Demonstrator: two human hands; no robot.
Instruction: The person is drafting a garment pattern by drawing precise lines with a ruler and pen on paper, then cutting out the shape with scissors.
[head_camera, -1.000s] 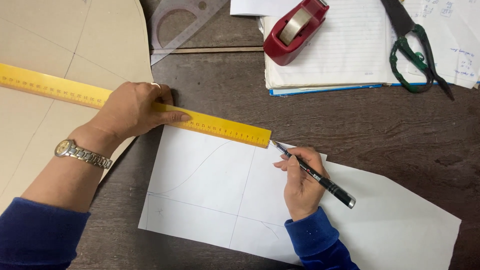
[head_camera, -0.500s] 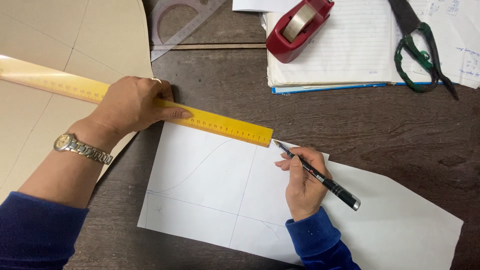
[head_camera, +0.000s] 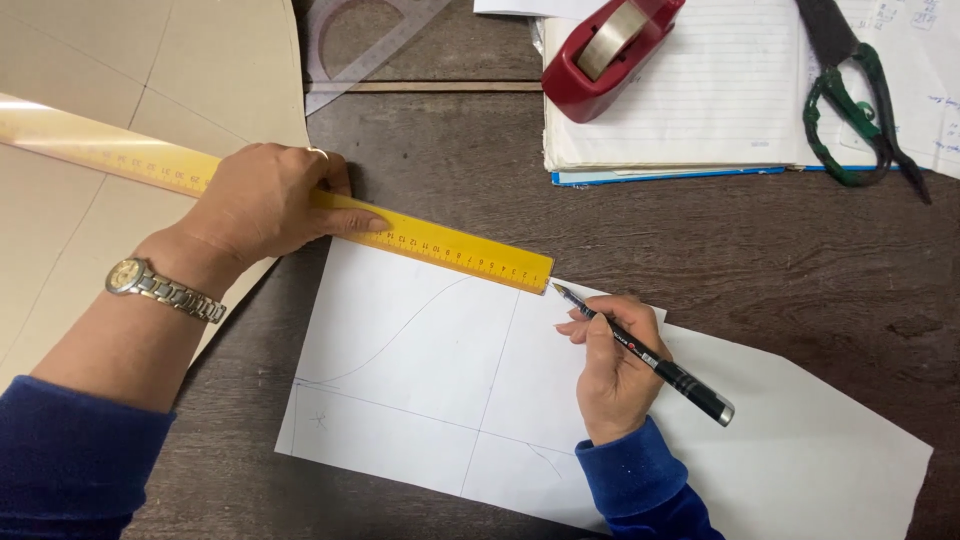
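Note:
My left hand (head_camera: 265, 200) presses flat on a long yellow ruler (head_camera: 440, 245) that lies along the top edge of a white paper sheet (head_camera: 420, 370) marked with drawn lines and a curve. A metal wristwatch (head_camera: 160, 287) sits on that wrist. My right hand (head_camera: 612, 365) grips a black pen (head_camera: 650, 355), with the tip just off the ruler's right end at the sheet's upper edge. Both sleeves are blue.
A beige card sheet (head_camera: 120, 120) lies under the ruler at the left. Along the back sit a clear set square (head_camera: 370, 40), a red tape dispenser (head_camera: 615, 50) on a lined notebook (head_camera: 720, 100), and green-handled scissors (head_camera: 850, 100). The table (head_camera: 760, 260) is dark wood.
The ruler and my left hand have shifted slightly; the pen tip stays by the ruler's right end. The view has drifted a little.

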